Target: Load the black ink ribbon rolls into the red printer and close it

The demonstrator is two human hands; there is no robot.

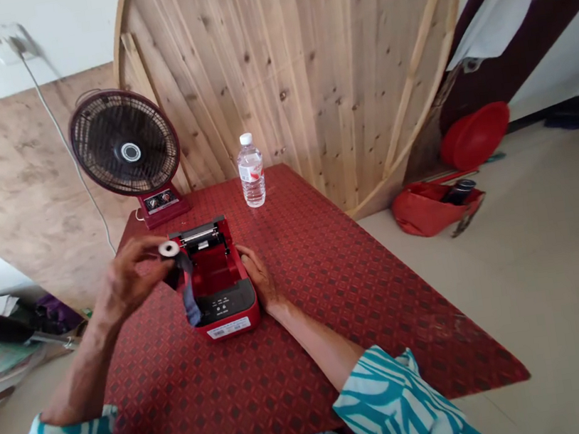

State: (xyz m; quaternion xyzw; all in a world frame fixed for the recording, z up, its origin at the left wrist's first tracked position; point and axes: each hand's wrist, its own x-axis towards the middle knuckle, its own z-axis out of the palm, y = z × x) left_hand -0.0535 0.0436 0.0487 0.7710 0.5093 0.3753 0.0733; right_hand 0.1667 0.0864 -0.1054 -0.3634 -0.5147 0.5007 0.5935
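A red and black printer (223, 322) sits on the table with its lid raised, so its red inner bay shows. Between the thumb and fingers of my left hand (128, 272) is a small roll (169, 249), its white end facing me, held over the printer's left edge. From the roll a dark strip (190, 303) hangs down along the printer's left side; its far end is hard to make out. My right hand (259, 275) is closed against the printer's right side, steadying contact along the wall, with some fingers hidden.
Behind the printer stand a dark red fan (130, 152) and a clear water bottle (252, 173). The table (346, 309) has a red patterned cover. A round wooden board (300, 64) leans at the back. On the floor to the right lies a red bag (421, 211).
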